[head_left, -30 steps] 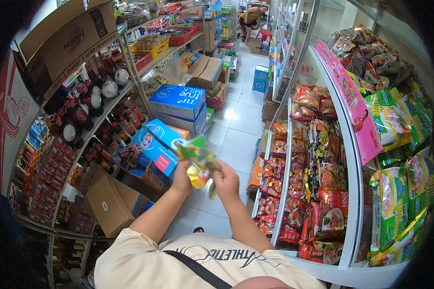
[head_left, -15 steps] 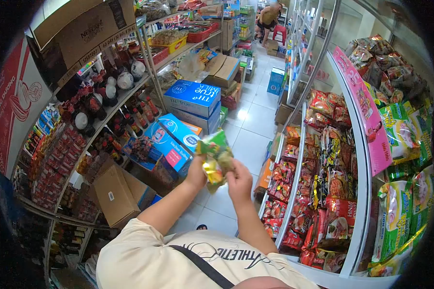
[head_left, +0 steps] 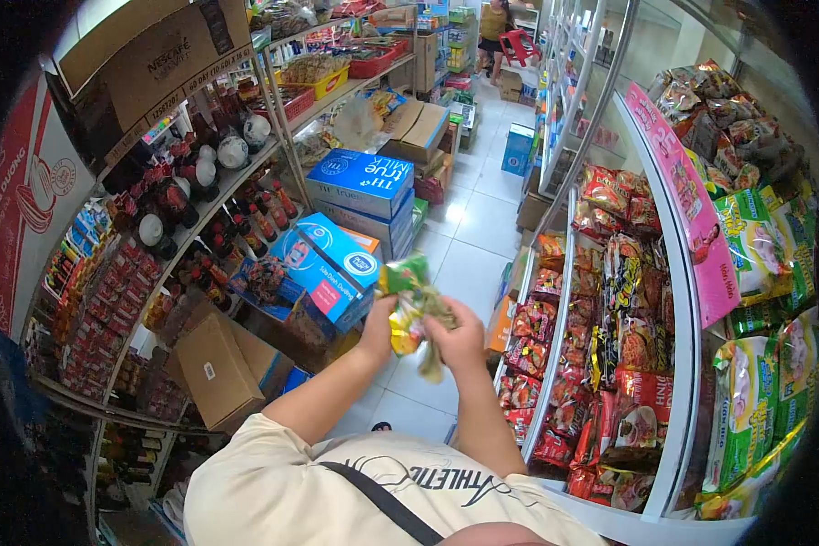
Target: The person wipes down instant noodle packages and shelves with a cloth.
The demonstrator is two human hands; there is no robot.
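Shop aisle with glossy white floor tiles (head_left: 469,241) between shelves of shiny noodle bags (head_left: 614,300). Raised over the aisle, the left hand (head_left: 379,328) and right hand (head_left: 460,338) each keep a grip clamped on a crinkly green-and-yellow foil packet (head_left: 408,293). Blue cartons (head_left: 362,182) read "TH true MILK"; a brown carton (head_left: 155,64) reads "NESCAFÉ".

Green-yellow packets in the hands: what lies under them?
Below the packets, held by the left hand and right hand, white floor tiles show. The patch straight beneath is covered by hands and packets.

Left hand (head_left: 379,329), right hand (head_left: 460,342) gripping snack packets (head_left: 408,300), shop aisle
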